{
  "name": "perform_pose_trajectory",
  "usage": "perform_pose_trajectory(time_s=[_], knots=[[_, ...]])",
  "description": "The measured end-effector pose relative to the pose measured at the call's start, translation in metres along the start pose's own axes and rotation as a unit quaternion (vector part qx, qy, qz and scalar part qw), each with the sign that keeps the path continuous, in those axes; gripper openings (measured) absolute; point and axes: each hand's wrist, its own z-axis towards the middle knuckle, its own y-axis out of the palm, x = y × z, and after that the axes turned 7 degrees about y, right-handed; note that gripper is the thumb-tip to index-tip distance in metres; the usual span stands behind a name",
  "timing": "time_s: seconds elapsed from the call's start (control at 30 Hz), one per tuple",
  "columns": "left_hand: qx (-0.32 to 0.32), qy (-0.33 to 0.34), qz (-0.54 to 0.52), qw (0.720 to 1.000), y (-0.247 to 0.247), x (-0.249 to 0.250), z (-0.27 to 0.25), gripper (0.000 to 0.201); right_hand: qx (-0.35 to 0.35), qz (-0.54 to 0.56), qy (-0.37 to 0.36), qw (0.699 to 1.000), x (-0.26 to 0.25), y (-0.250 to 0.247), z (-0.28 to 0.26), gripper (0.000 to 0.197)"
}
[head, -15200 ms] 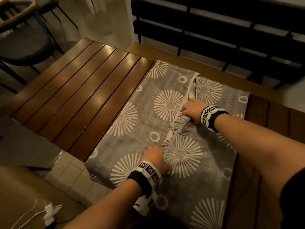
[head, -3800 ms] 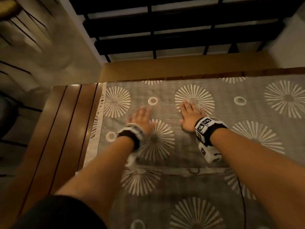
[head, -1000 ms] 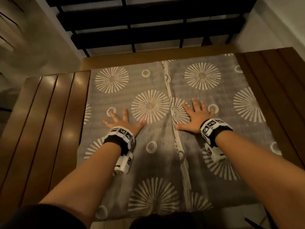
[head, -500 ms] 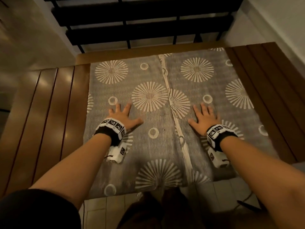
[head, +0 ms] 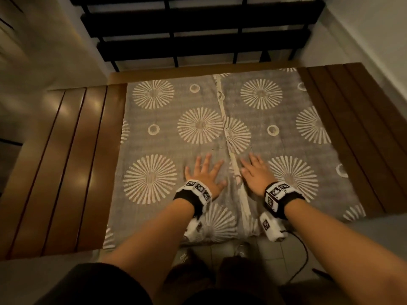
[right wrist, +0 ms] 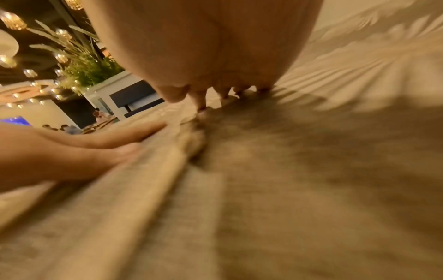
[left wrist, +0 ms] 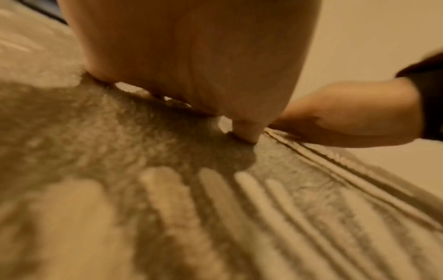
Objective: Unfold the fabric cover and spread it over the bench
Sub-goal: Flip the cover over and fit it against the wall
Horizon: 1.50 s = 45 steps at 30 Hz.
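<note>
A grey fabric cover (head: 167, 133) with pale sunburst and ring prints lies spread across the slatted wooden bench (head: 72, 164). A pale hem strip (head: 226, 119) runs down its middle, from the far edge to the near one. My left hand (head: 203, 172) lies flat on the cover just left of that strip, fingers spread. Just right of the strip, my right hand (head: 255, 172) presses flat too. In the left wrist view my left hand (left wrist: 191, 62) rests on the cover (left wrist: 120, 189); the right wrist view shows my right hand (right wrist: 215, 49) on the cloth (right wrist: 311, 189).
Bare brown slats (head: 361, 133) show on both sides of the cover. A black slatted railing (head: 198, 29) stands behind the bench against pale walls. The cover's near edge hangs over the bench front above a tiled floor (head: 222, 249), where a dark cable (head: 305, 254) trails.
Both hands have slid inward across the cover, from well apart to close beside the central hem strip. The view has shifted, so more of the near edge and floor shows.
</note>
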Motion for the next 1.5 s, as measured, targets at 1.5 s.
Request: perform_pose_trajectory(time_s=[1.5], knots=[[0.043, 0.058, 0.123, 0.990, -0.205, 0.034, 0.247, 0.061, -0.198, 0.083, -0.040, 0.976, 0.120, -0.073, -0.056, 0.030]])
